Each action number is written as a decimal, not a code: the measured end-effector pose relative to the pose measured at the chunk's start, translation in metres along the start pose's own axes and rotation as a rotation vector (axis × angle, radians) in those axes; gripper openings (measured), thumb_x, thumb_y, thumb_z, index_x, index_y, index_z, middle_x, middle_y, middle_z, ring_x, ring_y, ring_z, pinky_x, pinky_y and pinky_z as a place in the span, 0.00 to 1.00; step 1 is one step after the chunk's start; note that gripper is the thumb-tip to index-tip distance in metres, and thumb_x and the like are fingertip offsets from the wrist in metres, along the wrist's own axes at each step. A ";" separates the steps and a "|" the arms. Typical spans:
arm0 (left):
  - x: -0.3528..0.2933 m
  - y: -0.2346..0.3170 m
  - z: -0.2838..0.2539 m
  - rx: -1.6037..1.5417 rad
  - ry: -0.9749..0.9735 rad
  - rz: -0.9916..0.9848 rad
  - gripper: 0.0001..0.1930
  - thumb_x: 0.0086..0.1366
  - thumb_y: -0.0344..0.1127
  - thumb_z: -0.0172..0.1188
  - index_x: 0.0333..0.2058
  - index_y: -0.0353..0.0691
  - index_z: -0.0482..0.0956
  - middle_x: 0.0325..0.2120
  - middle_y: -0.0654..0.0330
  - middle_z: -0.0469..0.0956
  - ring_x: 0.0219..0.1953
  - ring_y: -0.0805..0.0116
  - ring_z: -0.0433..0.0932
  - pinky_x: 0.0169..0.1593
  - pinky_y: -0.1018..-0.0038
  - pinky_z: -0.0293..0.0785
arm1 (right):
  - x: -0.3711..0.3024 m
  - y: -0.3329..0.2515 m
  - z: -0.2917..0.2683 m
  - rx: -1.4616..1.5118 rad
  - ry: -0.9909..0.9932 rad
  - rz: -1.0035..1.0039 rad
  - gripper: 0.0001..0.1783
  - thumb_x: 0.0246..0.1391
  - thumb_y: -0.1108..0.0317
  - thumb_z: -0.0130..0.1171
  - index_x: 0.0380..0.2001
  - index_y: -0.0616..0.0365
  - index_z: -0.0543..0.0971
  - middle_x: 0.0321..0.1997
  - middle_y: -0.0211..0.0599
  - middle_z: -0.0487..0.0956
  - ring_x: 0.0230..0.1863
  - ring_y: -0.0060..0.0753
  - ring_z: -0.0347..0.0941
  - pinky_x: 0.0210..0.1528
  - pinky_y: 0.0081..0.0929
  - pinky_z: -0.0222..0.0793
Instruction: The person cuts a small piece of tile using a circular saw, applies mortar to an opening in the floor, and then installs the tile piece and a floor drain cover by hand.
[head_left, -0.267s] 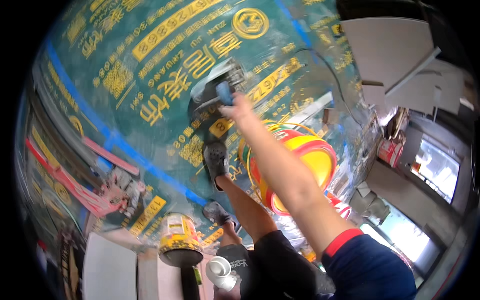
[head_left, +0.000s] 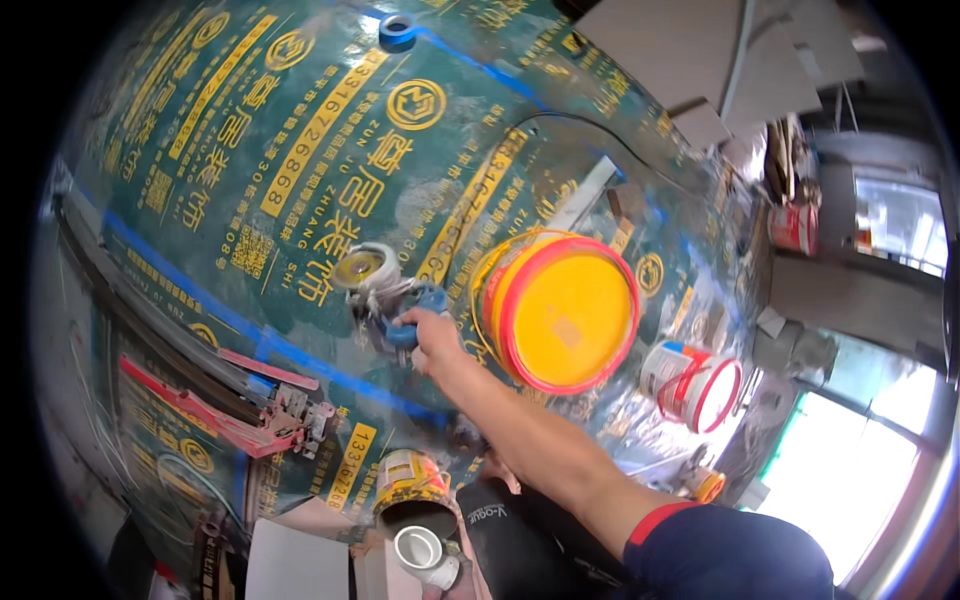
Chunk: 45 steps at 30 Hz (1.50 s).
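My right hand (head_left: 436, 340) is closed round the blue handle of a dusty handheld power saw (head_left: 376, 292), held out in front of me over the green floor sheeting. The saw's round grey guard points away from me; its blade cannot be made out. Low in the picture, my left hand (head_left: 460, 582) grips a white plastic pipe elbow (head_left: 438, 572), its round open end facing up. Its fingers are only partly visible. Just beyond the elbow stands a yellow pail (head_left: 412, 474) with a dark opening.
A big yellow bucket with a red-rimmed lid (head_left: 570, 315) stands right of the saw. Farther right is a white-and-red pail (head_left: 690, 385). A red metal tool (head_left: 215, 420) lies left, beside long rails. Blue tape roll (head_left: 397, 32) and black cable (head_left: 600, 140) lie far off.
My right hand has drawn the saw left and nearer, turning it so its round guard shows. My view has shifted; my shoes are mostly out of sight. The elbow stays in my left hand.
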<state>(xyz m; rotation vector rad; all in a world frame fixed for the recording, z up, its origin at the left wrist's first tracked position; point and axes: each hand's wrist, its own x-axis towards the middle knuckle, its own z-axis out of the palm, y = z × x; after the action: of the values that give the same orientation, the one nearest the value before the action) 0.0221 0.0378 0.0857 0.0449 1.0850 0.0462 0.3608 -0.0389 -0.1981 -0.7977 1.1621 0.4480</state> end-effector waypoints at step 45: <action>0.259 -0.421 0.131 1.808 -0.381 0.003 0.25 0.62 0.33 0.67 0.55 0.27 0.76 0.46 0.56 0.81 0.48 0.70 0.78 0.53 0.75 0.72 | -0.257 -0.332 -0.690 0.149 0.100 -0.327 0.23 0.55 0.69 0.57 0.54 0.63 0.73 0.30 0.33 0.75 0.27 0.26 0.73 0.39 0.27 0.73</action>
<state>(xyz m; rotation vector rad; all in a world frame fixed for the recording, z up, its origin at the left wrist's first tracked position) 0.2651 -0.3683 -0.1067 1.5993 0.4370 -0.9154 0.0599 -0.7533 0.0265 -0.8682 1.1166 0.0504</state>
